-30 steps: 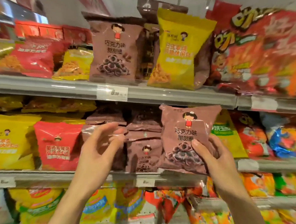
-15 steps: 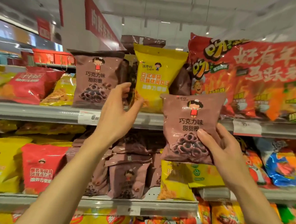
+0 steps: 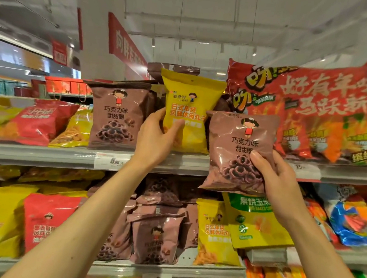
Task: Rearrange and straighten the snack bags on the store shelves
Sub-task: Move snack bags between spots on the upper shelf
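Two hands are up at the top shelf (image 3: 48, 155) now. A second ago they were down at the middle shelf. The left hand (image 3: 154, 137) has moved up to the yellow bag (image 3: 188, 109), and its fingers (image 3: 174, 125) pinch the bag's edge. The right hand (image 3: 277, 174) has lifted the brown bag (image 3: 238, 146) up, fingers wrapped round its lower corner. It looks like the yellow bag must move so the brown one fits. The brown bag is puffy, shiny and upright.
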{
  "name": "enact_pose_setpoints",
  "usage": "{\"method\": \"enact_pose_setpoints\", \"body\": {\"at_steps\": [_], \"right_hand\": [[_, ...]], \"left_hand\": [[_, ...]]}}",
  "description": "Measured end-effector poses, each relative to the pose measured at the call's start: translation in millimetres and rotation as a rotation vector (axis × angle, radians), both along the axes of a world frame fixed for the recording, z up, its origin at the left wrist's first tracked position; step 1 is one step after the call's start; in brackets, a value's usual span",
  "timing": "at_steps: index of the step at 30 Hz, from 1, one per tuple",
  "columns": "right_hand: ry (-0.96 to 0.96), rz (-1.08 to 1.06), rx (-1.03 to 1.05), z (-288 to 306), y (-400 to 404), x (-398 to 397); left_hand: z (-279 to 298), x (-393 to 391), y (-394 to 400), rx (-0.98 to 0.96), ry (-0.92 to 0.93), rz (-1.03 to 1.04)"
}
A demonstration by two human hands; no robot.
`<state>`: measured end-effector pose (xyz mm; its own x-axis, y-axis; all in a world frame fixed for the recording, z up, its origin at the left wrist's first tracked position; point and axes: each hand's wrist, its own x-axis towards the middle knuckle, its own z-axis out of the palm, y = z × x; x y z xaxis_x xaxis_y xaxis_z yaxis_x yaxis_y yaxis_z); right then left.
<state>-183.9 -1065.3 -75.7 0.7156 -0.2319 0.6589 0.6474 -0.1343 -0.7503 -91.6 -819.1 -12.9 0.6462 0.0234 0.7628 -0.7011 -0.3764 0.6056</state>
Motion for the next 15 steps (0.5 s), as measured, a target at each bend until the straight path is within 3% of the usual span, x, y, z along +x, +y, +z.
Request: {"method": "enact_pose_setpoints", "body": {"at_steps": [9, 15], "right_hand": [[-0.015, -0.063, 0.021, 1, 0, 2], [-0.074, -0.168, -0.079, 27, 24, 15]], "left_hand": [[9, -26, 21, -0.142, -0.116, -0.001], [4, -41, 67, -0.166, -0.133, 0.043]]}}
